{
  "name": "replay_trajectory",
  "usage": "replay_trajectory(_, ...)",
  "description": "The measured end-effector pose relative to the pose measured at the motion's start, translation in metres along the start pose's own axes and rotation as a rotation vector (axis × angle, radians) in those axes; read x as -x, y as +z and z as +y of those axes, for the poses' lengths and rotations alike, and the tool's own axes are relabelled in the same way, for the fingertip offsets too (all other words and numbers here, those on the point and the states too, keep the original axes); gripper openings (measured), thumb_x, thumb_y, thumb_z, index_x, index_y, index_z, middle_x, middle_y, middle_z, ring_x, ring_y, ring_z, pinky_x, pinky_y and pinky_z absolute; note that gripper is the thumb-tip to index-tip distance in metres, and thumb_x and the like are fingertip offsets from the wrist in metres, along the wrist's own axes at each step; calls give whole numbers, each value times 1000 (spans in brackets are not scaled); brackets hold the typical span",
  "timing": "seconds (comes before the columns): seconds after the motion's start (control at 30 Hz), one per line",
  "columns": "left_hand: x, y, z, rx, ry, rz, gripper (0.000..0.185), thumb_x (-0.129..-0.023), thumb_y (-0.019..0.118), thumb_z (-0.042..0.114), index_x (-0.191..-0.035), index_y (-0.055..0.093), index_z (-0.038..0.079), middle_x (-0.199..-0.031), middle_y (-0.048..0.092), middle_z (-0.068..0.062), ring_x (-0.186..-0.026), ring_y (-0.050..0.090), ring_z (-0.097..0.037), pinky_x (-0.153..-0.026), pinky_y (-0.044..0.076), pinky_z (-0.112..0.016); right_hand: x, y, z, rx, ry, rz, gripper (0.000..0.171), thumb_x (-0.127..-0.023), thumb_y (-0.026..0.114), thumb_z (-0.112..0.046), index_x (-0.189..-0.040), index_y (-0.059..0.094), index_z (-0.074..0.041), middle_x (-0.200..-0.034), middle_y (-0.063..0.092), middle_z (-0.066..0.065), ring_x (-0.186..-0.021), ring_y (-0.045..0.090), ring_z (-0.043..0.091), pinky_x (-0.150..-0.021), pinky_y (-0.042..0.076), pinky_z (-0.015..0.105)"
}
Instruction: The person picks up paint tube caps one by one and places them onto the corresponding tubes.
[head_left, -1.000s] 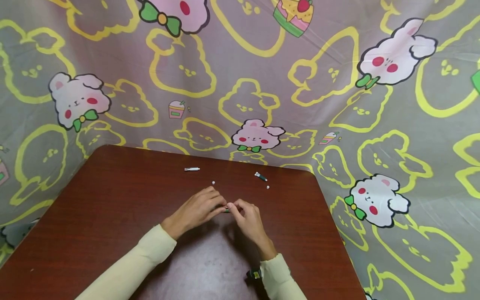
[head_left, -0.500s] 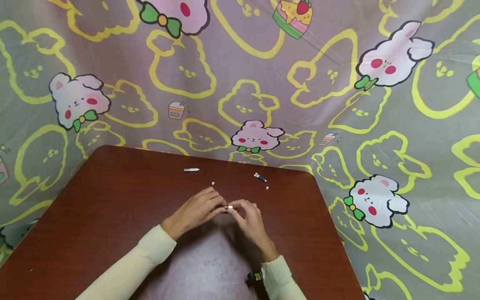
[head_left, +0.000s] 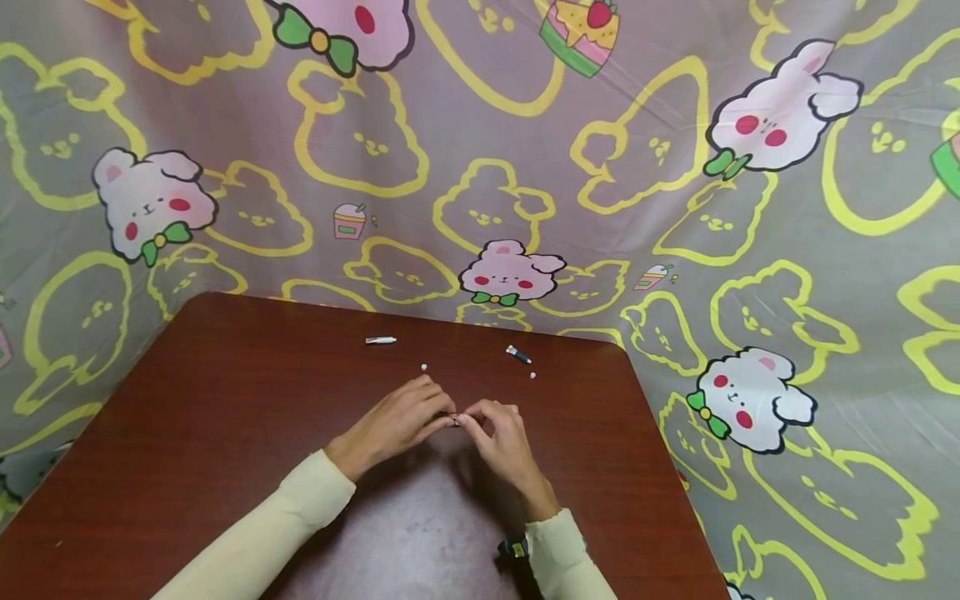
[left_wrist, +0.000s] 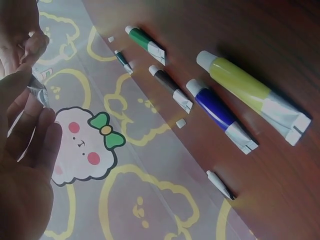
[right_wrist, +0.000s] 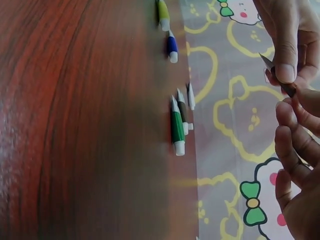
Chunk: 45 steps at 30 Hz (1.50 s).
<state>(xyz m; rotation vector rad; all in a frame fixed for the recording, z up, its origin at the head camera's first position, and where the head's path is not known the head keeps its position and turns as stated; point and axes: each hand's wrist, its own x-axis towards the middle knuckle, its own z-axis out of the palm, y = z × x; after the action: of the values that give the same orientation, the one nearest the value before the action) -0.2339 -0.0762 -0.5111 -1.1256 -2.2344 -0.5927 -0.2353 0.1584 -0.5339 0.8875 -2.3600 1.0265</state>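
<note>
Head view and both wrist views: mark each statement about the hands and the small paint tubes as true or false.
1. Both hands, left hand and right hand, pinch one small paint tube between them. True.
2. The dark red-brown wooden table is bare apart from the hands. False: a small white tube and a small dark green tube lie beyond them.
3. The person's sleeves are black. False: the cream sleeve is pale.
4. Tiny white caps lie loose on the table. True.
</note>
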Motion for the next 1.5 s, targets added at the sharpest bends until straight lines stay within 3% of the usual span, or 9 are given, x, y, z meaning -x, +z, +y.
replay_trajectory(0.4,-3,6,2,9,15,-9,14,-97,84,23,-100,73,14,-96,71,4,-93,61,-14,-84,55,-31,2,-5,3,4,-15,-58,9,-102,73,-14,-93,75,-16,-85,72,-5,-72,56,5,-79,42,32)
replay_trajectory(0.73,-2,10,5,10,-24,-74,10,-99,81,24,-103,76,16,-98,73,6,-92,60,-13,-83,55,-30,6,-8,9,2,124,-98,9,-101,76,-25,-97,80,-19,-88,77,-7,-77,63,3,-80,44,30)
replay_trajectory(0.97,0,17,3,4,-6,-72,10,-96,84,22,-99,77,16,-93,73,4,-88,59,-14,-80,54,-31,8,-10,19,7,165,-94,9,-101,77,-27,-99,79,-18,-92,79,-6,-82,69,6,-82,44,31)
replay_trajectory(1.23,1,24,4,-18,-17,-147,14,-95,86,28,-95,77,17,-90,73,4,-86,60,-16,-78,55,-32,6,-15,30,-29,201,-74,9,-101,77,-26,-100,79,-17,-93,79,-3,-80,69,8,-74,60,44)
replay_trajectory(1.43,5,30,4,-60,5,-193,17,-92,87,29,-96,77,16,-94,74,3,-89,62,-18,-82,56,-34,6,-17,38,-18,225,-61,9,-101,78,-25,-101,78,-16,-93,78,-3,-79,69,7,-72,59,31)
replay_trajectory(1.5,6,32,3,-65,17,-189,18,-92,88,29,-94,76,16,-92,73,2,-89,63,-19,-83,56,-35,6,-17,41,-18,240,-63,9,-101,78,-25,-101,78,-16,-93,78,-2,-80,70,8,-74,61,32)
